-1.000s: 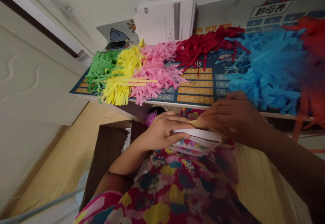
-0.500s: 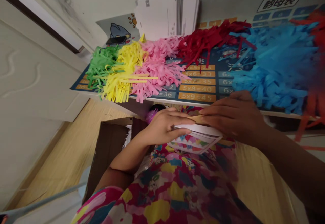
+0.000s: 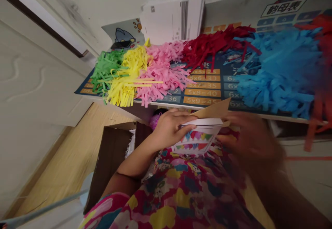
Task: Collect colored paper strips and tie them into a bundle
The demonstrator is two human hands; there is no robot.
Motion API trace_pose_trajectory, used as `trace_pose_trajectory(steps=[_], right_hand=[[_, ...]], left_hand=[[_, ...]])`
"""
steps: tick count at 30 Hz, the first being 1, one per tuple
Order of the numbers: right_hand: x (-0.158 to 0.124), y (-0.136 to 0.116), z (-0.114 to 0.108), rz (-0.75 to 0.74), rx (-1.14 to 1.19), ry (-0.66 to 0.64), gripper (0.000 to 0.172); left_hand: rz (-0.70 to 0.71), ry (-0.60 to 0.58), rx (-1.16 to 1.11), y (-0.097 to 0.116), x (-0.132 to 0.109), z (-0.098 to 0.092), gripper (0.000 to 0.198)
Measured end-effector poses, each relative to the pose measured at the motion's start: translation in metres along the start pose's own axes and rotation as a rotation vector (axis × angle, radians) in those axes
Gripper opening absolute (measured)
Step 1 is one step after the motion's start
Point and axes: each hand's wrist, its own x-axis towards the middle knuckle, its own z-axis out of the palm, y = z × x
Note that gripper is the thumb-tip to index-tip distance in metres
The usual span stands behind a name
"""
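- Two paper pieces sit between the hands, just above the person's lap: a white card (image 3: 195,139) printed with coloured bunting and a brown paper flap (image 3: 215,109) at its top edge.
- Half a second earlier the brown paper showed only as a narrow strip between the fingertips; now it stands up as a wide triangle above the card.
- The left hand (image 3: 171,128) grips the card's left side, thumb and fingers closed on it, much as before.
- The right hand (image 3: 251,142) was pressed sharply on the paper earlier; now it is motion-blurred, lower and off the chart's edge, at the card's right corner. Whether it is holding the paper, the blur hides.
- Just beyond the hands lies a multiplication chart (image 3: 203,95), with fringes of green, yellow, pink, red, blue and orange-red paper strips (image 3: 275,73) spread across it, unchanged.
- A stack of white papers (image 3: 171,18) leans behind the chart, near a black phone (image 3: 120,44).
- Below the left forearm stands a brown cardboard box (image 3: 111,163), on a wooden floor (image 3: 46,166).
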Motion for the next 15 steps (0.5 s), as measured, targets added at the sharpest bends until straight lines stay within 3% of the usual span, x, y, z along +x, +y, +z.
trace_pose_trajectory(steps=[3,5,10,15], right_hand=[[-0.001,-0.010,0.026,-0.059,0.031,0.133,0.032],[0.003,-0.012,0.035,-0.044,0.143,0.137,0.032],[0.003,-0.009,0.035,0.078,0.257,0.122,0.032],[0.000,-0.010,0.039,0.065,0.263,0.184,0.033]], left_hand=[[0.050,-0.024,-0.022,0.007,-0.002,-0.003,0.024],[0.072,-0.040,-0.059,0.006,-0.005,-0.005,0.024],[0.156,-0.020,-0.153,-0.007,-0.014,-0.006,0.036],[0.161,0.053,-0.292,-0.016,-0.019,-0.003,0.034]])
